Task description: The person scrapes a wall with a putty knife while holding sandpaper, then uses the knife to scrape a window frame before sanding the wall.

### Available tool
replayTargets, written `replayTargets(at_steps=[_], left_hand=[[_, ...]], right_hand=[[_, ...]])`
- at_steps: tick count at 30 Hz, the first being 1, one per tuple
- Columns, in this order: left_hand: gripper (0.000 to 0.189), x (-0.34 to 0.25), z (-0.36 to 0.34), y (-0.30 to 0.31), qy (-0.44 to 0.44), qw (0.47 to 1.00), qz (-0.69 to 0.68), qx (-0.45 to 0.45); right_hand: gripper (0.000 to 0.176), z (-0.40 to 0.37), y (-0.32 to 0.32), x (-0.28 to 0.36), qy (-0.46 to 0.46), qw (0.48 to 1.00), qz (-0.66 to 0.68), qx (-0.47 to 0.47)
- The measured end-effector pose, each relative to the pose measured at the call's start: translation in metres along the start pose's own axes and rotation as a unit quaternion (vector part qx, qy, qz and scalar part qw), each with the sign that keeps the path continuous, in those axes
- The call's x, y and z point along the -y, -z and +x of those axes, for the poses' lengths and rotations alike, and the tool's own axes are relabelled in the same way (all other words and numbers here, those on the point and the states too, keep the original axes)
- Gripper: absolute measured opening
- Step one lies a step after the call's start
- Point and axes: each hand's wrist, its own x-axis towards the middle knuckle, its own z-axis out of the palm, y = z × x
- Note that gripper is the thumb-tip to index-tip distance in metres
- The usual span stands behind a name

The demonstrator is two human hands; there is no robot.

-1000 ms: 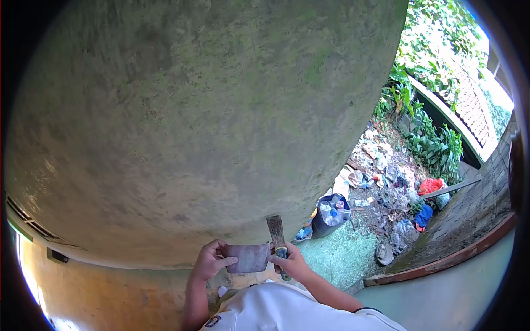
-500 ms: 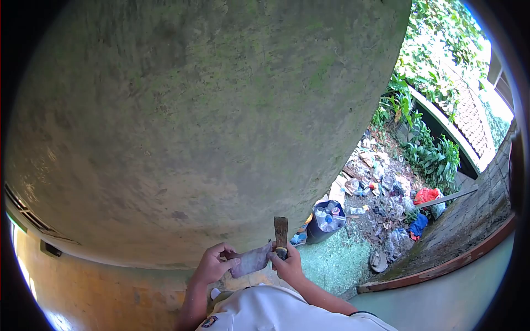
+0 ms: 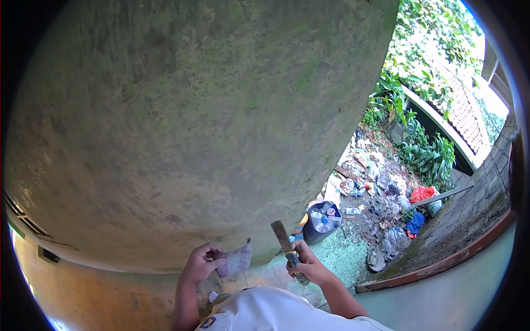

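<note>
In my left hand is a small, worn, greyish-purple sheet of sandpaper, pinched at its left edge between thumb and fingers. A tiny dark bit shows at its upper right corner. My right hand is wrapped round the dark handle of a putty knife. Its flat, rust-stained blade points up and to the left. The two hands are apart, low in front of my white shirt, close to the foot of a grey-green plastered wall.
A dark blue bin full of plastic bottles stands beyond the wall's right end. Scattered litter covers the ground behind it. A low block wall edges the right side, with green plants farther back.
My right hand has let go of the sandpaper's right edge and moved right with the putty knife, whose blade now tilts left. The sandpaper has shifted left in my left hand.
</note>
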Motion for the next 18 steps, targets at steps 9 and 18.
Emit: replayTargets(at_steps=[9,18], left_hand=[[0.026,-0.009,0.002,0.006,0.006,1.0,-0.027,-0.011],[0.026,-0.024,0.0,0.014,-0.044,0.998,-0.051,-0.019]], right_hand=[[0.063,-0.013,0.005,-0.032,-0.138,0.989,-0.008,0.052],[0.043,-0.021,0.01,-0.007,-0.049,0.927,-0.367,0.066]])
